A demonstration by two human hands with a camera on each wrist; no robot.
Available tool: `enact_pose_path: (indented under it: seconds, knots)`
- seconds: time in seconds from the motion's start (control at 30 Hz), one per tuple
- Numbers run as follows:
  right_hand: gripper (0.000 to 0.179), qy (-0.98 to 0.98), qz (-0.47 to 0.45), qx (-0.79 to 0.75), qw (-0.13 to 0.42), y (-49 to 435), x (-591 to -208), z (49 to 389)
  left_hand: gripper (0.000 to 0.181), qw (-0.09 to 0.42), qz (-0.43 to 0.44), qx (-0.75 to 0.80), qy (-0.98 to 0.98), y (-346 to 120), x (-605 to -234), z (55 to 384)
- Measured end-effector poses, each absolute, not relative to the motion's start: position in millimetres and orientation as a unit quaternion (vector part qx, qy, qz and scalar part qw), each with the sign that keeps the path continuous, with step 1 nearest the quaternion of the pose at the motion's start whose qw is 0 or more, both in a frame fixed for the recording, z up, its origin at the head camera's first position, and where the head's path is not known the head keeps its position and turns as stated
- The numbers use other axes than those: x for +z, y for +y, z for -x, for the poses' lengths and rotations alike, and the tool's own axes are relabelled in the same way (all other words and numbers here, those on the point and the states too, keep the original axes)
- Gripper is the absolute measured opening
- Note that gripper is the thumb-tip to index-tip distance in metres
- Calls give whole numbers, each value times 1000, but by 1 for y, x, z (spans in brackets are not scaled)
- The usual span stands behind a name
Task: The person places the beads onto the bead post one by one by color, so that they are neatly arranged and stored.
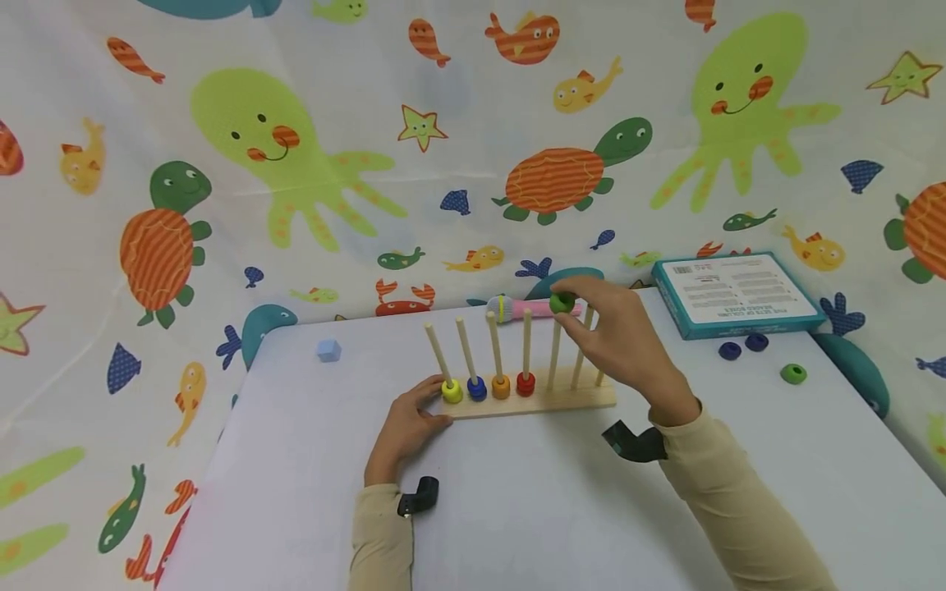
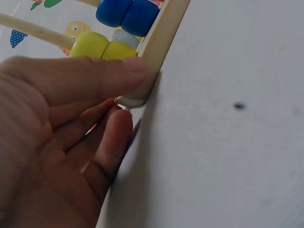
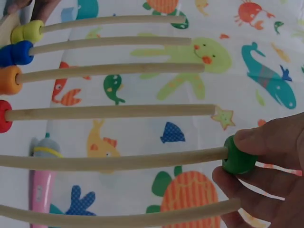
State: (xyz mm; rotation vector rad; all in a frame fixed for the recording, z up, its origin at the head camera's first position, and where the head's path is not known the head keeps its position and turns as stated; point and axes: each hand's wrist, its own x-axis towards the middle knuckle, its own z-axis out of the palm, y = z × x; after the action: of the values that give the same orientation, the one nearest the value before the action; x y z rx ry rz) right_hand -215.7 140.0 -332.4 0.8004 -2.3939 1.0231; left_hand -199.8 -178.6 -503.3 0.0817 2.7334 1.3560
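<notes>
A wooden peg stand (image 1: 547,401) with several upright pegs rests on the white table. Yellow beads (image 1: 452,392), blue beads (image 1: 476,389), an orange bead (image 1: 501,387) and a red bead (image 1: 525,384) sit low on its left pegs. My left hand (image 1: 406,420) grips the stand's left end, thumb beside the yellow beads in the left wrist view. Between thumb and fingers, my right hand (image 1: 624,332) pinches a green bead (image 3: 239,156). That bead is at the tip of the peg just right of the red one, as the right wrist view shows.
Behind the stand lies a pink toy microphone (image 1: 543,308). A teal-edged box (image 1: 739,295) stands at the back right, with dark blue beads (image 1: 729,351) and another green bead (image 1: 794,374) in front. A light blue cube (image 1: 328,351) sits back left. A sea-animal curtain (image 1: 443,164) hangs behind.
</notes>
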Motion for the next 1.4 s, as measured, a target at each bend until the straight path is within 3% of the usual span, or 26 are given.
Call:
enact_pose_path:
  seconds: [0.23, 0.37, 0.5, 0.6, 0.7, 0.8, 0.93, 1.03, 1.13, 1.4]
  knots:
    - [39, -878, -276, 344, 183, 142, -336, 213, 61, 49, -19, 442, 895, -178, -503, 200]
    - [35, -860, -238, 372, 255, 158, -338, 202, 61, 46, -21, 443, 895, -179, -504, 200]
    - [26, -837, -110, 416, 337, 204, -342, 192, 62, 45, -28, 441, 896, -178, -505, 200]
    - [25, -834, 42, 428, 346, 254, -352, 193, 62, 44, -29, 437, 898, -178, -506, 201]
    - [34, -836, 184, 419, 303, 305, -372, 200, 62, 41, -27, 433, 900, -179, -505, 201]
    - [45, -848, 265, 407, 211, 350, -398, 206, 62, 39, -27, 435, 899, -179, -504, 200]
    - [61, -887, 277, 367, 50, 393, -432, 205, 61, 43, -33, 437, 898, -178, -505, 201]
    - [66, -905, 256, 337, -28, 412, -452, 207, 61, 46, -32, 439, 897, -176, -506, 201]
    - [61, -914, 237, 326, -40, 419, -465, 211, 62, 46, -27, 444, 895, -176, -505, 200]
    - [40, -925, 212, 315, 7, 415, -467, 218, 62, 45, -29, 447, 893, -175, -506, 201]
